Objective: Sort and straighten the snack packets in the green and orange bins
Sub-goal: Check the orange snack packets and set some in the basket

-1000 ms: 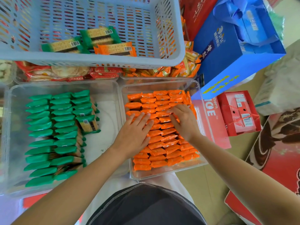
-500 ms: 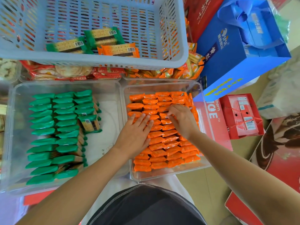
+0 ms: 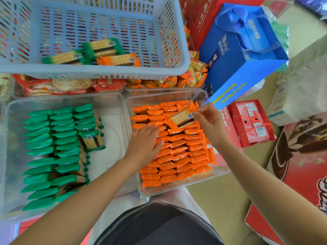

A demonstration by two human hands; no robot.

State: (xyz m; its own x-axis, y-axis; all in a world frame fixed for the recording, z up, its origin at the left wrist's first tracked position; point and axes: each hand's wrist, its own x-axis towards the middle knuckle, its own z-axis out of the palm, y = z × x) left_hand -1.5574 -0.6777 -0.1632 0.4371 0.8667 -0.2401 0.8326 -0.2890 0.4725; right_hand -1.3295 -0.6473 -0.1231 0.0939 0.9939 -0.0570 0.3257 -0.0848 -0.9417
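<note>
- right hand [image 3: 210, 123]: one orange packet [image 3: 181, 117] is pinched by its end, lifted above the rows.
- left hand [image 3: 144, 145]: fingers are laid flat on the orange rows [image 3: 178, 152] beneath, nothing grasped.

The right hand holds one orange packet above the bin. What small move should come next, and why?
Probably turn the lifted packet on edge and slip it into a row below. The right hand pinches it face up over the clear bin, while the other orange packets stand on edge in rows. The left hand lies flat on those rows and could steady them.
</note>
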